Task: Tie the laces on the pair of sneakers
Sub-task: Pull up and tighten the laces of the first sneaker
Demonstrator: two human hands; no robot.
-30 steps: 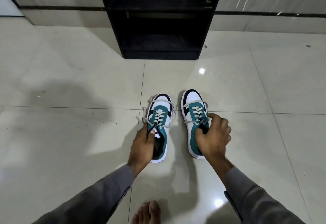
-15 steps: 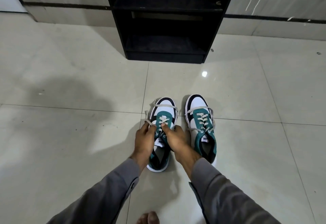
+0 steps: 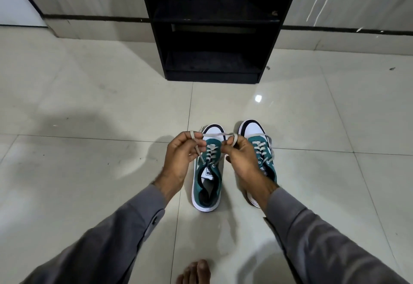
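Two teal, white and black sneakers stand side by side on the tiled floor, toes pointing away from me. Above the left sneaker (image 3: 206,185), my left hand (image 3: 182,156) pinches one end of its grey lace (image 3: 213,135). My right hand (image 3: 242,157) grips the other end, which wraps over its fingers. The lace stretches taut between both hands, across the shoe's toe. The right sneaker (image 3: 260,147) is partly hidden behind my right hand and wrist, and its laces hang loose.
A black open shelf unit (image 3: 215,37) stands against the wall just beyond the sneakers. A bare foot (image 3: 195,272) shows at the bottom edge. Glossy pale floor tiles (image 3: 89,105) spread to both sides.
My right hand left the right sneaker and came over to the left one. Both hands then picked up the left sneaker's lace ends and pulled them up and apart.
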